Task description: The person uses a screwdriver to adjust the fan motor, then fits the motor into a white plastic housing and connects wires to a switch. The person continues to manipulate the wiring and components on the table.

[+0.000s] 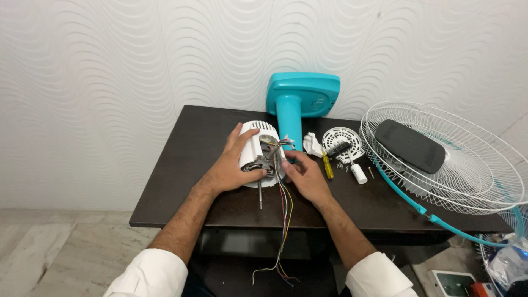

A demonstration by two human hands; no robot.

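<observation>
On the dark desk [181,165], the left hand [231,165] grips the white fan motor [258,154] while the right hand [308,176] pinches its wires [286,203]; the guard [467,165] is off (screws [344,168] loose), the motor still wired.

You are working in soft, even indoor light that comes mostly from above and in front, so the white wall [110,82] reads bright while the dark table [187,181] soaks up light and shows only a faint sheen near its far edge. Shadows are weak: a thin one under your left hand [228,168] and the motor [258,154]. Focus is sharp at the centre, with wide-angle stretching at the edges, where your sleeves [148,275] and the grille [456,165] look pulled outward.
</observation>
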